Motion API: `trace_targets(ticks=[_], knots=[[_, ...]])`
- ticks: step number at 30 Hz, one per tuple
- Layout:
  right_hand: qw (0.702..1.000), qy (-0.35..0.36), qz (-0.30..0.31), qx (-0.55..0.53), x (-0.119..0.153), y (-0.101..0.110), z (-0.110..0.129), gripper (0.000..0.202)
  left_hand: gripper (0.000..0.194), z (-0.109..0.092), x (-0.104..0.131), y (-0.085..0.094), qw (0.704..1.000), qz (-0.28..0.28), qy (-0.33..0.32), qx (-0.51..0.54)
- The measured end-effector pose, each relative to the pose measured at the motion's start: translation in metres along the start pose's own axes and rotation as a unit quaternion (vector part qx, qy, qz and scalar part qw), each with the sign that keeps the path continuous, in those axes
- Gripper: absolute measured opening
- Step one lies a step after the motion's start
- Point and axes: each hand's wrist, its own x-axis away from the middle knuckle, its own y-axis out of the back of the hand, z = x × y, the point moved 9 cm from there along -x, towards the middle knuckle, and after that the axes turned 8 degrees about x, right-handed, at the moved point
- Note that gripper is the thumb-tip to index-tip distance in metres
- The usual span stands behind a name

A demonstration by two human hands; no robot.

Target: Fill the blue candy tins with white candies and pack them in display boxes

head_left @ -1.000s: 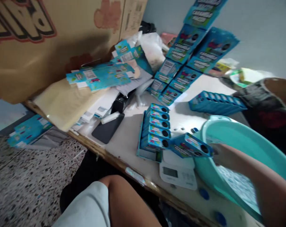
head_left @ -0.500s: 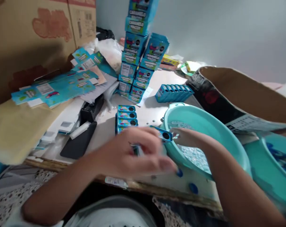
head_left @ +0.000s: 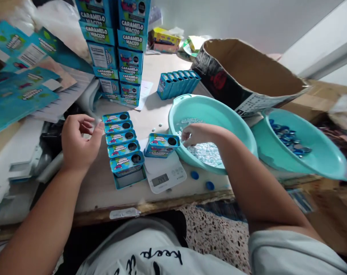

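Observation:
My right hand [head_left: 198, 134] is inside a turquoise basin [head_left: 242, 133], fingers curled together round a few small white candies, above the loose candies [head_left: 206, 154]. Just left of those fingers, a blue tin [head_left: 162, 145] with a dark round hole in its top stands on a white kitchen scale [head_left: 167, 173], whose display is lit. My left hand [head_left: 81, 143] is open and holds nothing, its thumb beside a row of similar blue tins [head_left: 122, 141]. At the near end of that row lies an empty shallow metal tray or lid [head_left: 130, 179].
Tall stacks of blue boxes [head_left: 130, 61] stand behind the row. Another tin row [head_left: 179, 84] is farther back. A cut-open carton [head_left: 248, 72] and a second turquoise basin [head_left: 313, 152] with blue caps are at right. Two blue discs [head_left: 194, 175] lie near the table edge. Flat printed cartons [head_left: 21, 91] are at left.
My left hand has moved left, from in front of the scale to beside the tin row. My right hand stays in the basin. The view has turned to the right and down.

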Motion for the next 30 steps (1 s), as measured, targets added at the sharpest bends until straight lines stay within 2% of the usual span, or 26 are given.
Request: trace_targets(ticks=[6, 11, 16, 21, 26, 30], knots=[[0.998, -0.048, 0.01, -0.04, -0.002, -0.005, -0.009, 0.025, 0.025, -0.004, 0.003, -0.016, 0.999, 0.043, -0.019, -0.007], [0.999, -0.031, 0.015, -0.006, -0.001, -0.004, -0.005, 0.021, 0.021, -0.001, 0.004, -0.022, 0.998, 0.06, 0.005, -0.002], [0.999, -0.038, -0.015, -0.013, 0.003, 0.002, -0.01, 0.01, 0.019, -0.003, 0.004, -0.022, 0.998, 0.065, 0.013, 0.001], [0.998, -0.001, -0.046, -0.043, 0.01, 0.005, -0.006, 0.02, 0.018, 0.0, 0.005, -0.023, 0.998, 0.059, 0.025, 0.011], [0.997, -0.019, -0.071, -0.038, 0.012, 0.014, -0.005, 0.019, 0.021, -0.001, 0.006, -0.024, 0.998, 0.066, 0.015, 0.002], [0.992, -0.064, -0.104, -0.046, 0.016, 0.029, -0.01, 0.008, 0.022, -0.001, 0.005, -0.025, 0.996, 0.083, 0.005, -0.01]])
